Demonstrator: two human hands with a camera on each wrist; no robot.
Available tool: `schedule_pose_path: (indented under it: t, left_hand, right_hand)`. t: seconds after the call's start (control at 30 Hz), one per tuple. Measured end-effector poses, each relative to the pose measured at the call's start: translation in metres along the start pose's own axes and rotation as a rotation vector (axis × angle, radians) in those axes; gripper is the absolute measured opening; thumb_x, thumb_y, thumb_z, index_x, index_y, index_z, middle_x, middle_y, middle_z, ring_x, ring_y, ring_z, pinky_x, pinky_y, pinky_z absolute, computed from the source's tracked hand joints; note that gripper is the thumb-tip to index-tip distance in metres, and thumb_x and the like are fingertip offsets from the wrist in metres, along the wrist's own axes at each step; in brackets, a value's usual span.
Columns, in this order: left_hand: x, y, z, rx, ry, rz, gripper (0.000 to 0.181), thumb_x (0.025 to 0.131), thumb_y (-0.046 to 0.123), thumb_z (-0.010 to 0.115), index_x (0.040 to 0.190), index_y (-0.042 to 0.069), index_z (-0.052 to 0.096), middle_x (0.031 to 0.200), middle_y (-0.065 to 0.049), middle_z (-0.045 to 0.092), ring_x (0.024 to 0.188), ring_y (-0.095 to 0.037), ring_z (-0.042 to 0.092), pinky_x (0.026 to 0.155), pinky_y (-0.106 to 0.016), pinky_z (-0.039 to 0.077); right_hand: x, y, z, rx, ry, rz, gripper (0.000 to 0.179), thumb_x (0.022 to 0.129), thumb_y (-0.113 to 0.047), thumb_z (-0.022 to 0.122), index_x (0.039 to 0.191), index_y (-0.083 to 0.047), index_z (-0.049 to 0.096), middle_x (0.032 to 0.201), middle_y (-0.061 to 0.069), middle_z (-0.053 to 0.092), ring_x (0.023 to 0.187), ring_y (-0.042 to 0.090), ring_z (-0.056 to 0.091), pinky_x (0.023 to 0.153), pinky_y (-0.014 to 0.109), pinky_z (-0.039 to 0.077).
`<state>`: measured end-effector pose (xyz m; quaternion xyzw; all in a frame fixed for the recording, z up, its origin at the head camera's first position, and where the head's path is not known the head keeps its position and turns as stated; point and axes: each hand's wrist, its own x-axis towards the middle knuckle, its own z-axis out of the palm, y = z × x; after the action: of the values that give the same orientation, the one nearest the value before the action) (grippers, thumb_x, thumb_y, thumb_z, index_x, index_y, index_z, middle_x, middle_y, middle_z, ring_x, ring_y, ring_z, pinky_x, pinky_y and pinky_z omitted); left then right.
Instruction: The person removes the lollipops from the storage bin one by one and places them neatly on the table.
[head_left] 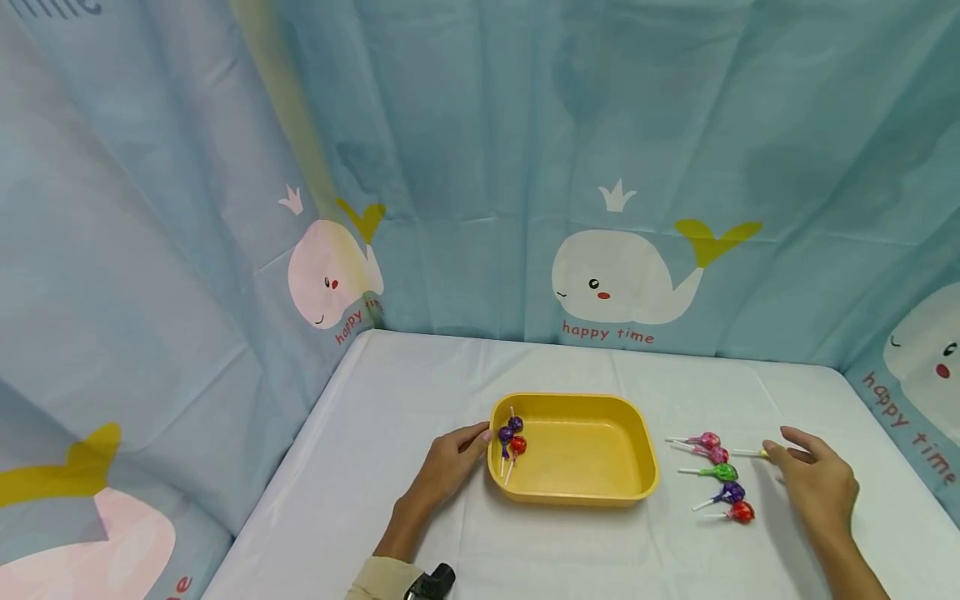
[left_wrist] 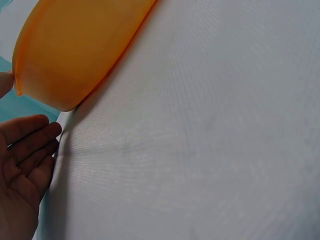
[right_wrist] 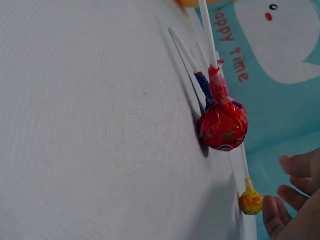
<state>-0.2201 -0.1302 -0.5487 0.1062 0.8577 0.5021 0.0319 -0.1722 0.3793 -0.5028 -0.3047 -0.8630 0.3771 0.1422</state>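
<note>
A yellow rectangular tray [head_left: 573, 498] sits on the white-covered table. At its left end lie two purple lollipops [head_left: 506, 433] and a red lollipop [head_left: 518, 446]. My left hand [head_left: 448, 467] is beside that end; the thumb touches the rim and the other fingers stay straight, apart from the wall in the left wrist view. My right hand [head_left: 817, 483] is at a yellow lollipop [right_wrist: 250, 202], fingers spread and a fingertip right beside the candy. Left of this hand, a column holds two pink lollipops [head_left: 717, 455], a green lollipop [head_left: 724, 472], a purple lollipop [head_left: 732, 492] and a red lollipop [right_wrist: 223, 125].
A white cloth [head_left: 570, 550] covers the table. Light blue curtains [head_left: 465, 167] printed with whales hang along the back and sides. A dark strap-like device [head_left: 431, 582] is on the left wrist, by a beige sleeve [head_left: 384, 577].
</note>
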Motion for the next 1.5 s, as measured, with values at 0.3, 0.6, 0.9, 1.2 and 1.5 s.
schedule_pose_path:
  t: [0.3,0.6,0.9,1.2,1.5]
  left_hand:
    - [0.000,0.001,-0.003,0.014,0.013,-0.026,0.060,0.105,0.062,0.054,0.147,0.021,0.066,0.147,-0.002,0.066,0.144,-0.031,0.056,0.122,-0.053,0.043]
    - [0.001,0.002,-0.001,0.028,0.011,-0.017,0.061,0.106,0.062,0.054,0.147,0.019,0.066,0.147,-0.003,0.066,0.143,-0.032,0.057,0.122,-0.053,0.043]
    - [0.001,0.002,-0.001,0.030,0.012,-0.017,0.060,0.106,0.061,0.053,0.147,0.018,0.066,0.147,-0.004,0.066,0.143,-0.033,0.056,0.122,-0.055,0.043]
    - [0.002,0.000,0.001,0.018,0.018,0.014,0.058,0.107,0.059,0.054,0.145,0.017,0.067,0.144,-0.003,0.068,0.140,-0.030,0.059,0.120,-0.051,0.046]
    - [0.001,0.000,0.002,0.024,0.018,0.030,0.057,0.108,0.056,0.054,0.145,0.015,0.067,0.143,-0.005,0.069,0.139,-0.032,0.060,0.119,-0.053,0.047]
  right_hand:
    - [-0.015,-0.021,0.011,0.071,-0.030,-0.043,0.050,0.106,-0.033,0.068,0.149,-0.008,0.062,0.150,0.019,0.061,0.085,-0.016,0.043,0.064,-0.001,0.040]
    - [-0.031,-0.034,0.022,0.101,-0.063,-0.123,0.049,0.106,-0.034,0.068,0.149,-0.012,0.062,0.146,0.017,0.065,0.092,-0.013,0.050,0.068,-0.001,0.044]
    - [-0.044,-0.050,0.030,0.162,-0.075,-0.190,0.052,0.103,-0.037,0.072,0.147,-0.011,0.064,0.139,0.018,0.069,0.089,-0.021,0.050,0.070,0.000,0.048]
    - [-0.057,-0.065,0.038,0.225,-0.124,-0.222,0.053,0.102,-0.038,0.074,0.146,-0.012,0.064,0.134,0.015,0.070,0.090,-0.017,0.058,0.074,0.001,0.052]
    - [-0.070,-0.081,0.044,0.296,-0.174,-0.263,0.051,0.102,-0.033,0.074,0.145,-0.007,0.064,0.129,0.018,0.070,0.086,-0.011,0.066,0.074,0.008,0.057]
